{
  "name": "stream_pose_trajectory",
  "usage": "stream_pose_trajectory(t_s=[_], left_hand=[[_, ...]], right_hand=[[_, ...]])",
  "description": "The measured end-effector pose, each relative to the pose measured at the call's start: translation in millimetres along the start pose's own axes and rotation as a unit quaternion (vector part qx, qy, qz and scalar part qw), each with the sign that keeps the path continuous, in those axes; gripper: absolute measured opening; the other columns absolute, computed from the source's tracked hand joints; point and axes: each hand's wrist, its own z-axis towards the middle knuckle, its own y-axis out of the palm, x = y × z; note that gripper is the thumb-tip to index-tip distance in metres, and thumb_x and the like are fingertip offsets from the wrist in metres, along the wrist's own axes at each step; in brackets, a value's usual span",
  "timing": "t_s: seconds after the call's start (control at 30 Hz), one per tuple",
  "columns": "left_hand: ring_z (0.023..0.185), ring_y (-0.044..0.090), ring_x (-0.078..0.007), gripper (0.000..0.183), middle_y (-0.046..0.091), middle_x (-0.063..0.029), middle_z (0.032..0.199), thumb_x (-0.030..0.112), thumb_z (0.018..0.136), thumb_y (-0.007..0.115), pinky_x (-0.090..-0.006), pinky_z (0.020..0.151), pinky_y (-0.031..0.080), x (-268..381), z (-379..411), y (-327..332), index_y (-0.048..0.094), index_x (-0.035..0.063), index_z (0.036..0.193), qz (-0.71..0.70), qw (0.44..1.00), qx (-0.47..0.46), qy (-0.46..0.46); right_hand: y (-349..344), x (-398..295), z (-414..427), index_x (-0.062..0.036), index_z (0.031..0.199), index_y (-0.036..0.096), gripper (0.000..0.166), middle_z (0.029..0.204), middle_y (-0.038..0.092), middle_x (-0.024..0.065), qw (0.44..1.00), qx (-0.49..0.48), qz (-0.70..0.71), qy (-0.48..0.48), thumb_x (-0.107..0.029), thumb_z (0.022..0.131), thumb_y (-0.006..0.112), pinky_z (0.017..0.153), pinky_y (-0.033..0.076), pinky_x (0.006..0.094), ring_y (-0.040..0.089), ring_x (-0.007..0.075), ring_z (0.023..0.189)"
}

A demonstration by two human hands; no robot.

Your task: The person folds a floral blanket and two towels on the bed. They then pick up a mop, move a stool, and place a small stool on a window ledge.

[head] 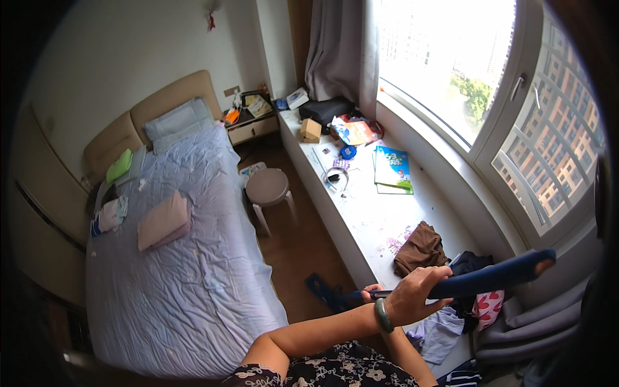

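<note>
A long-handled blue floor mop (488,280) slants across in front of me, its thick grip at the upper right. My left hand (411,296), with a green bangle at the wrist, is around the lower end of that grip. Farther down the thin pole, my right hand (372,293) holds on, partly hidden behind the left wrist. The blue mop head (326,292) is low over the wooden floor (295,256), between the bed and the window ledge; whether it touches the floor is hard to tell.
At left stands a bed (217,290) with folded pink bedding (164,220). A round stool (267,187) stands beside it. The white window ledge (358,217) bears books (392,169), a headband-like ring (336,179), a cardboard box (310,130) and brown cloth (421,249). Clothes (440,334) lie near my right arm.
</note>
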Motion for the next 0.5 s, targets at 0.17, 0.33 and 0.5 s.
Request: stream_pose_trajectory(t_s=[0.17, 0.33, 0.5], left_hand=[[0.103, 0.042, -0.0303, 0.064, 0.041, -0.0190, 0.113, 0.023, 0.072, 0.059, -0.0349, 0.086, 0.035, -39.2, -35.6, -23.9, 0.026, 0.0027, 0.123, 0.054, 0.995, -0.030, -0.075], [0.092, 0.050, -0.0215, 0.061, 0.048, -0.0138, 0.105, 0.018, 0.077, 0.056, -0.0310, 0.081, 0.039, -92.3, -102.6, -71.8, 0.020, 0.0047, 0.125, -0.055, 0.933, 0.006, -0.356], [0.079, 0.056, -0.0188, 0.057, 0.053, -0.0147, 0.095, 0.024, 0.079, 0.053, -0.0283, 0.070, 0.044, -145.8, -200.3, -127.6, 0.022, 0.0054, 0.123, -0.059, 0.857, 0.068, -0.508]], right_hand=[[-4.1, 5.1, 5.8, -0.0021, 0.090, 0.043, 0.015, 0.079, 0.049, 0.0066, 0.972, 0.147, -0.127, -0.132, -0.005, 0.077, 0.051, 0.062, 0.042, 0.0243, 0.049, 0.0133, 0.071], [-64.6, 56.8, 26.8, -0.0038, 0.077, 0.045, 0.012, 0.078, 0.051, 0.0071, 0.980, 0.134, -0.131, -0.069, -0.001, 0.072, 0.055, 0.076, 0.040, 0.0291, 0.050, 0.0160, 0.080], [-40.9, 24.7, 56.7, -0.0042, 0.077, 0.046, 0.009, 0.079, 0.052, 0.0063, 0.985, 0.142, -0.099, -0.024, -0.001, 0.075, 0.054, 0.073, 0.039, 0.0254, 0.050, 0.0137, 0.077]])
